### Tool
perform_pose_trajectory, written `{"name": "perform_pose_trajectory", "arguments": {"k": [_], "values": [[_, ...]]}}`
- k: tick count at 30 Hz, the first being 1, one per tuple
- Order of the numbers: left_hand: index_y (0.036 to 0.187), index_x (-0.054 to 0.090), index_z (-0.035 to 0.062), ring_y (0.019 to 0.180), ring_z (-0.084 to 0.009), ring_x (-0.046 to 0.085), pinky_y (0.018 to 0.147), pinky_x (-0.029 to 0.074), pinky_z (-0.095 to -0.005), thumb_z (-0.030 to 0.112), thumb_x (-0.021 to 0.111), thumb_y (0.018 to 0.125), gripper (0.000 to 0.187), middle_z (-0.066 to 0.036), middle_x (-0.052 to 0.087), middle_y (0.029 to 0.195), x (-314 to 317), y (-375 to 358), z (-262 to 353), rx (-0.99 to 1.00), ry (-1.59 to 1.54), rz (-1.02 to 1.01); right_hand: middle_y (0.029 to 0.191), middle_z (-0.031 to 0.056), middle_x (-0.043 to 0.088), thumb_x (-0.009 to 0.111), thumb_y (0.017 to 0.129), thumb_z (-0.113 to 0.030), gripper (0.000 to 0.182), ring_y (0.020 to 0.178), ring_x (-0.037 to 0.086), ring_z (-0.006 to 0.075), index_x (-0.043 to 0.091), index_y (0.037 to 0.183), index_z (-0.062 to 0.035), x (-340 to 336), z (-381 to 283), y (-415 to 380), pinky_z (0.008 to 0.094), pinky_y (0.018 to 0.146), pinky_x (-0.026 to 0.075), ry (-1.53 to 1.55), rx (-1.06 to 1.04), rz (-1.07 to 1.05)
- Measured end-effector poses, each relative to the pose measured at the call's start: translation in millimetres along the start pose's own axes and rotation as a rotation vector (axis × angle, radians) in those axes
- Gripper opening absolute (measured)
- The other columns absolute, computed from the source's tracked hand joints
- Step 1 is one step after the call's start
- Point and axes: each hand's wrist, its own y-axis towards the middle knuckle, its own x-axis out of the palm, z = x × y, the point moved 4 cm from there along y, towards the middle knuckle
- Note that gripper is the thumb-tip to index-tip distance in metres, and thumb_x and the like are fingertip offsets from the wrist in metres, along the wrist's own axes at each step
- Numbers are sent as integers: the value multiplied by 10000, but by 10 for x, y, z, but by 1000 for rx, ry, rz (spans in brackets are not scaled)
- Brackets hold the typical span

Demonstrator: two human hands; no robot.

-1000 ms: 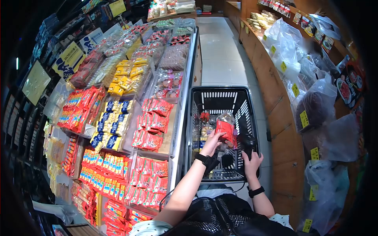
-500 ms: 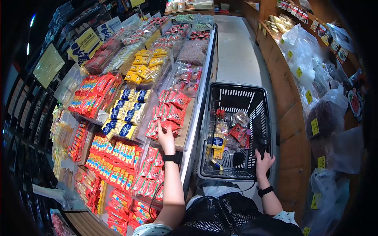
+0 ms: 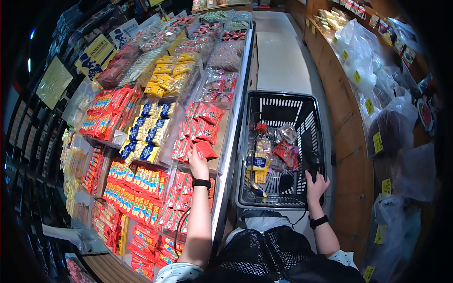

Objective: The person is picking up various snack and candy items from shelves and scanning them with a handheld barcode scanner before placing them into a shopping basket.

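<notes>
My left hand [image 3: 198, 162] is closed on a red snack packet [image 3: 205, 150] at the near end of a bin. Other red packets [image 3: 203, 129] lie in rows just beyond it. Down at the right side of a black shopping basket [image 3: 244, 141], my right hand [image 3: 316, 187] has its fingers curled over the rim beside a dark handle-like part [image 3: 312, 160]; the palm side is hidden. Inside the basket are a red packet [image 3: 284, 151], a blue-and-yellow packet [image 3: 257, 162] and several clear-wrapped snacks [image 3: 287, 133].
Bins of blue-and-white packets [image 3: 151, 129], yellow packets [image 3: 170, 73] and red-orange sticks [image 3: 134, 184] fill the sloping display to the left. On the right runs a wooden shelf [image 3: 342, 113] with plastic bags [image 3: 358, 52]. A tiled aisle floor [image 3: 281, 56] lies ahead.
My left fingers have closed on a red packet, which now sits turned at the front of its row. My right hand stays at the basket's side. The whole view has shifted slightly.
</notes>
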Motion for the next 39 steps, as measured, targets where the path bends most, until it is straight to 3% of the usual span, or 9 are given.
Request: {"name": "perform_pose_trajectory", "arguments": {"k": [7,14,18,19,21,23,33,35,39], "values": [[1114,593,144,1094,-271,445,885,411,-388,142,762,601,540,-91,491,1145,-245,7,301,147,406,-47,659,21,584,580,806,-290,234,791,534,183,616,724,-74,14,-56,9,418,994,209,6,0,36],[1057,628,136,1208,-238,379,985,296,-394,62,702,626,444,-48,469,1272,-329,-29,210,388,210,-3,652,35,575,583,800,-299,247,768,537,194,613,721,-67,10,-45,50,425,987,223,-7,-11,51],[951,666,59,811,-240,605,1074,173,-448,230,716,686,319,-110,659,841,-604,37,327,259,-7,-35,657,49,573,585,796,-303,256,756,537,200,609,718,-60,-18,-59,38,429,988,223,-18,-30,117],[833,672,18,665,-254,595,945,364,-398,322,705,708,331,-136,642,724,-685,47,385,389,59,139,662,56,572,587,795,-302,258,760,537,205,608,721,-56,-23,-40,51,430,989,222,-23,-20,89],[703,627,-23,527,-286,545,656,455,-372,372,695,723,401,-158,594,618,-796,195,417,-14,-34,-178,666,64,571,588,793,-302,261,763,538,210,608,723,-51,-16,-54,51,431,990,221,-25,-10,62],[599,538,-30,510,-336,532,497,383,-407,382,674,744,458,-182,521,537,-668,391,133,15,-31,-229,670,68,569,591,791,-296,256,776,537,217,608,726,-48,-21,-75,35,428,991,221,-13,7,49],[856,616,25,859,-311,559,742,433,-421,292,607,793,274,-147,585,904,-256,432,265,333,460,-110,695,93,569,614,768,-323,281,757,537,234,635,809,-46,-48,-69,68,441,982,230,0,24,53],[1003,575,31,975,-316,512,817,408,-412,246,607,794,301,-142,536,1056,-321,382,596,350,404,40,720,80,576,606,780,-304,251,794,540,223,613,780,-53,-34,-57,83,437,987,229,-41,30,33],[1039,547,8,978,-312,536,845,420,-372,157,597,793,291,-154,568,1015,-150,146,1518,526,-73,-202,691,95,562,621,763,-329,301,750,535,236,632,809,-32,-61,-111,145,447,985,226,2,46,35]]}}
